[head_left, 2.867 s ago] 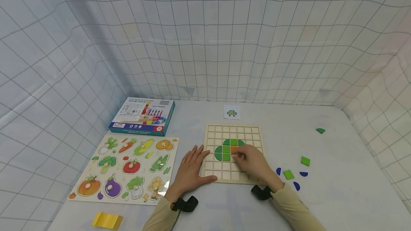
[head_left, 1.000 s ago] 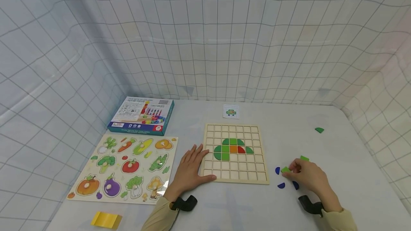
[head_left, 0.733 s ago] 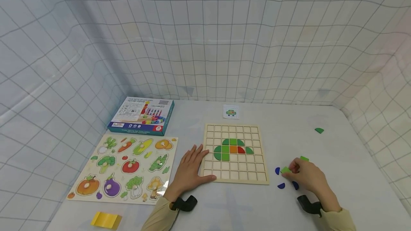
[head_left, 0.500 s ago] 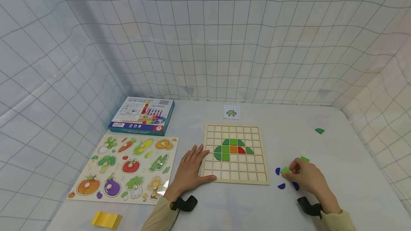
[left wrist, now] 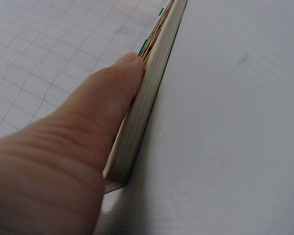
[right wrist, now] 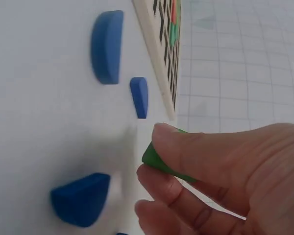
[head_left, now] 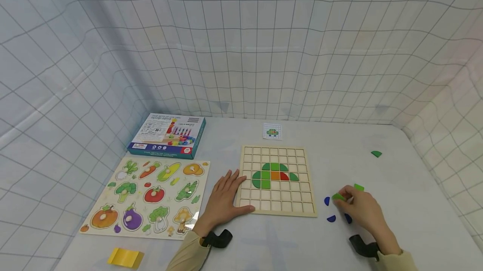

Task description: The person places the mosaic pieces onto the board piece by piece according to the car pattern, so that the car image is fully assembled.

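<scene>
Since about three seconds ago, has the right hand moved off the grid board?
Yes. The right hand now lies right of the grid board, pinching a green piece beside the blue pieces.

Vegetable puzzle (head_left: 147, 193), game box (head_left: 167, 135), yellow card (head_left: 125, 258).

Two hands are in view, the left hand (head_left: 222, 199) and the right hand (head_left: 360, 210). On the worktop (head_left: 396, 216) lie one grid board (head_left: 278, 197), one vegetable puzzle (head_left: 149, 197), one box (head_left: 167, 135), one pattern card (head_left: 272, 131), one yellow piece (head_left: 125, 258), three blue pieces (head_left: 326, 200) at 3 o'clock of the board, and three loose green pieces (head_left: 376, 153).
</scene>
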A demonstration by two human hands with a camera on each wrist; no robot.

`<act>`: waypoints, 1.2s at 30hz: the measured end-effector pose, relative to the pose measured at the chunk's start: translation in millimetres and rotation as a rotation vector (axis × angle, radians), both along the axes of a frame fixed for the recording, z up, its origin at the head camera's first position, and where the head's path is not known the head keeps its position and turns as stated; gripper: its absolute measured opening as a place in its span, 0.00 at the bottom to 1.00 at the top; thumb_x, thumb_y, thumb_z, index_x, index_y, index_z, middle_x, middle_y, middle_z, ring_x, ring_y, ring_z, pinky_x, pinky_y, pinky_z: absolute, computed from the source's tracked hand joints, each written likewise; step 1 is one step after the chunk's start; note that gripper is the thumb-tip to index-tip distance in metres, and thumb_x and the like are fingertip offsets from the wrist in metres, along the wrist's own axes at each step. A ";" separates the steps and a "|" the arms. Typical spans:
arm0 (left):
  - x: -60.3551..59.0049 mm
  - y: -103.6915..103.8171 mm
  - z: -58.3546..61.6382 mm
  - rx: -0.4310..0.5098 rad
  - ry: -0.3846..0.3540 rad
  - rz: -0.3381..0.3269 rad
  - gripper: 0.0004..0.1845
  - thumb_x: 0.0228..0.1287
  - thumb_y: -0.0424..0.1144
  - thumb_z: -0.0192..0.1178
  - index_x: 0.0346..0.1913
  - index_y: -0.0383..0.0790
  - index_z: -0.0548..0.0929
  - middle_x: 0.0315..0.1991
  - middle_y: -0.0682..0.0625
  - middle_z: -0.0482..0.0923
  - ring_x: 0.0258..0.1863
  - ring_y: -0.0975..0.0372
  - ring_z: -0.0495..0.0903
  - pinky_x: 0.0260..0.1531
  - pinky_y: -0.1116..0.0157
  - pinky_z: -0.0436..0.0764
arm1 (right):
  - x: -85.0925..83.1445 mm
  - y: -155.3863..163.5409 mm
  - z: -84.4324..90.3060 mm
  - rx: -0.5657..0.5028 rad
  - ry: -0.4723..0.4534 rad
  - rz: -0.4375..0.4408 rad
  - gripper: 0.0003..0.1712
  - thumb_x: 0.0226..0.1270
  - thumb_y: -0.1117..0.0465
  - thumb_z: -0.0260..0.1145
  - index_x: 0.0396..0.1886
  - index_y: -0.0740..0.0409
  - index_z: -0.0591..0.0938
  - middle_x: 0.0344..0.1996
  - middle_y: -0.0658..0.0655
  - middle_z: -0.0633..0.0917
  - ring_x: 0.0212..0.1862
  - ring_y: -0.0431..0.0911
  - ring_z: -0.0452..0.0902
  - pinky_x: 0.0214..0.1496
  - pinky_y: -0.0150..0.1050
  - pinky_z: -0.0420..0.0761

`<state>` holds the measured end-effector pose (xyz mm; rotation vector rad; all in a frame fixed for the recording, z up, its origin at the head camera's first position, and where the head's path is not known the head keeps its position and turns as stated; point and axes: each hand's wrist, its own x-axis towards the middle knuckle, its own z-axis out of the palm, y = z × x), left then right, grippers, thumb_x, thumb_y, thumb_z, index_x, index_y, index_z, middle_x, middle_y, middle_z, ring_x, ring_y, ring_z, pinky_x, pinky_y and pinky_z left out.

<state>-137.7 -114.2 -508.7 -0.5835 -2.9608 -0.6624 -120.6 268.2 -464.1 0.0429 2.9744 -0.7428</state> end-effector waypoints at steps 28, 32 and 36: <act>-0.5 0.3 -0.2 0.001 -0.008 0.001 0.49 0.46 0.74 0.55 0.69 0.51 0.61 0.72 0.50 0.51 0.73 0.55 0.43 0.69 0.53 0.47 | -39.7 -94.4 8.5 -0.088 0.143 0.257 0.05 0.52 0.58 0.71 0.26 0.47 0.81 0.20 0.43 0.80 0.17 0.37 0.64 0.16 0.30 0.62; -0.6 0.0 -1.1 0.000 -0.003 0.000 0.49 0.45 0.74 0.55 0.69 0.50 0.61 0.72 0.50 0.51 0.73 0.55 0.43 0.69 0.53 0.47 | -43.6 -107.4 7.5 -0.095 0.142 0.272 0.06 0.52 0.57 0.72 0.24 0.46 0.81 0.22 0.42 0.80 0.17 0.37 0.64 0.18 0.30 0.63; -0.6 0.1 -1.0 0.004 0.000 0.001 0.49 0.45 0.73 0.55 0.69 0.50 0.61 0.72 0.50 0.51 0.73 0.55 0.44 0.69 0.53 0.48 | -47.4 -116.8 6.2 -0.098 0.134 0.283 0.04 0.53 0.56 0.71 0.25 0.46 0.82 0.23 0.41 0.80 0.17 0.37 0.64 0.19 0.31 0.64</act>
